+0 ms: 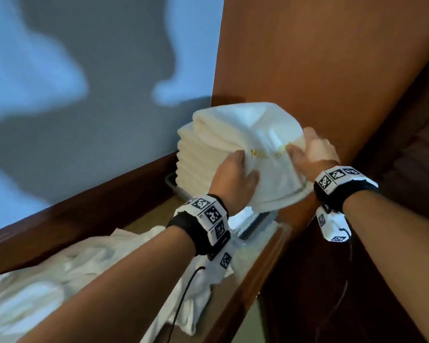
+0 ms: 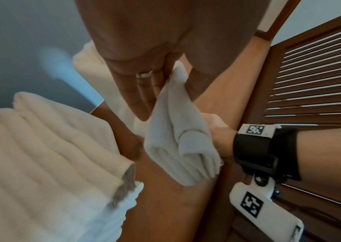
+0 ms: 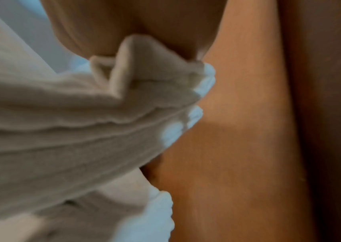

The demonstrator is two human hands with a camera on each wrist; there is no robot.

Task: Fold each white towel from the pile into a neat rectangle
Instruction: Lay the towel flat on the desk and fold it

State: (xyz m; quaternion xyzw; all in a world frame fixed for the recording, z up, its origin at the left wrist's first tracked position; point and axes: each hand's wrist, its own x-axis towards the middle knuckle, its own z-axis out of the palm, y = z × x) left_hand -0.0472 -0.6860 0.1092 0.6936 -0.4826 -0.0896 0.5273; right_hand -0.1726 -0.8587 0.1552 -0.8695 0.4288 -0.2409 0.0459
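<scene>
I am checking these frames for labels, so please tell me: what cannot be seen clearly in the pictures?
- Yellow lettering on the held towel, head view: partly covered by both hands and blurred, unreadable.
- Right hand fingers, right wrist view: hidden by bunched cloth, blurred.
- Stack of folded towels, head view: its base and far side are hidden; the count is unclear.
- Unfolded pile, head view: cut by the left forearm, blurred.
</scene>
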